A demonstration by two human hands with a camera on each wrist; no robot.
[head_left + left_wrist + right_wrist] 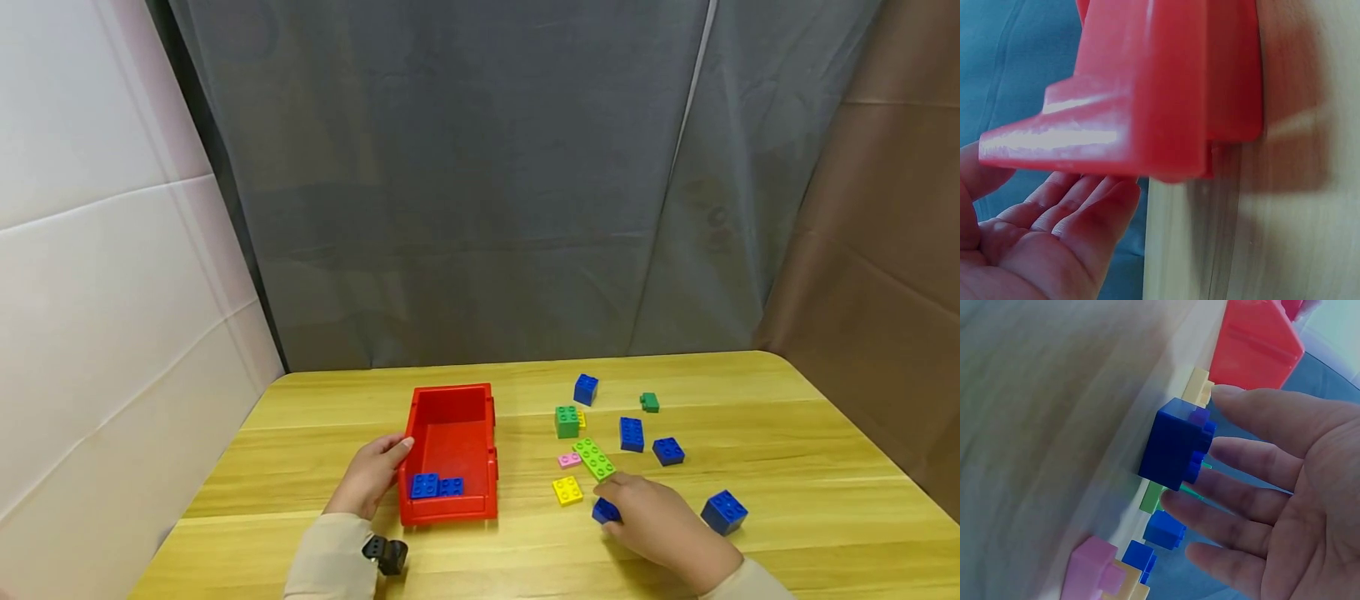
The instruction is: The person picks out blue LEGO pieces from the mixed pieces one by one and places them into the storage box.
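Observation:
My left hand holds the left side of a red bin, thumb over the rim. In the left wrist view its fingers lie along the bin's outer wall. Two blue bricks lie in the near end of the bin. To the right, my right hand reaches down at a blue brick, partly hiding it. In the right wrist view the fingers are spread and fairly straight around this studded brick; firm contact cannot be made out. Just beyond the fingertips lies a lime green brick.
Around the right hand lie a flat yellow brick, a pink brick, a green brick with yellow behind it, a small dark green piece and several more blue bricks. A grey curtain hangs behind the wooden table.

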